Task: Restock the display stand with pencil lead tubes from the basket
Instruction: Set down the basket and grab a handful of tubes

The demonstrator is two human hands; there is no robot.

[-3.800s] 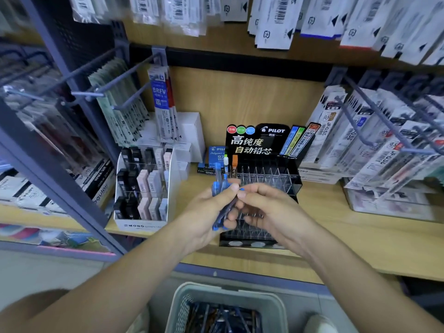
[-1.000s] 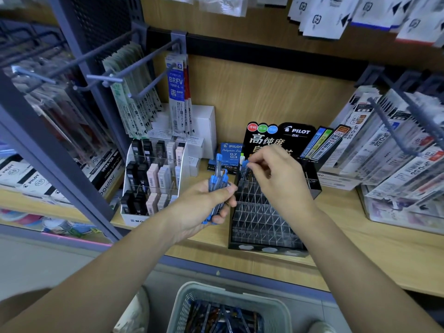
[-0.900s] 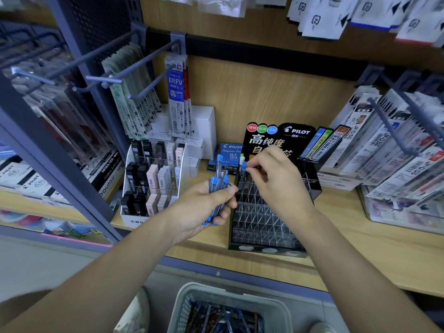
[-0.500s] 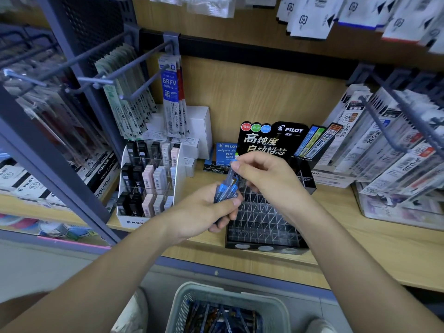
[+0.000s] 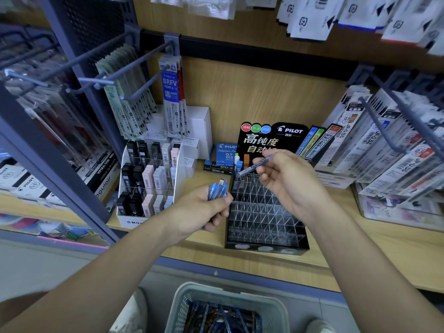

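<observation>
One slim blue plastic lead tube is hovering tilted over the clear-celled black display stand, pinched by the right hand, its slant risking a divider snag, while the left hand is gripping more blue tubes beside the stand.

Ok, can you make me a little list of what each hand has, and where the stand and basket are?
left hand: grips a bunch of blue plastic lead tubes
right hand: pinches a single blue lead tube, tilted, over the stand's back left
stand: black display stand with clear plastic slots, mostly unfilled
basket: pale grey plastic basket, below the shelf, tubes inside
</observation>
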